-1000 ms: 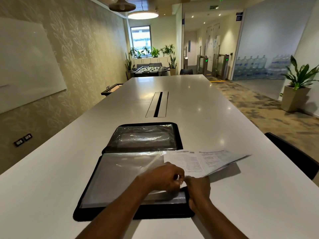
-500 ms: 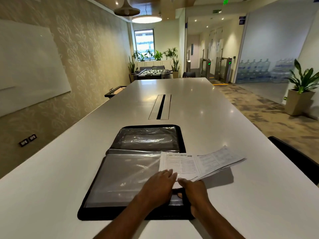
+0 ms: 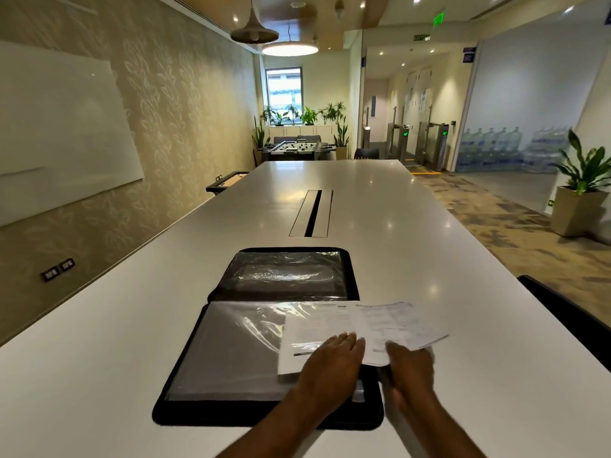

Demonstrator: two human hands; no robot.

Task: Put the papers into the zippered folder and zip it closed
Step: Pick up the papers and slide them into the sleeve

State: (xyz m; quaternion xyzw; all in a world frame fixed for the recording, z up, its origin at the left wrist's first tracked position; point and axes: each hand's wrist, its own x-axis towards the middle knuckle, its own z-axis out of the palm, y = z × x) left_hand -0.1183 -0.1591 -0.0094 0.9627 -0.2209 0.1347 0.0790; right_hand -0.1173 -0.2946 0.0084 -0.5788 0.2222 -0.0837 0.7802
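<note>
Long white table (image 3: 363, 226); whiteboard (image 3: 59, 133) on patterned wall to its left, foosball table (image 3: 294, 148) beyond its far end.

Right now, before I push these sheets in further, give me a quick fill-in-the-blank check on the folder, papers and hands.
1. The zippered folder lies ____ on the white table, not zipped.
2. The left hand rests flat on top of the ____.
3. The papers stick out past the folder's ____ edge.
4. The right hand holds the papers at their ____ edge, the one closest to the person.

Missing words: open; papers; right; near
</note>
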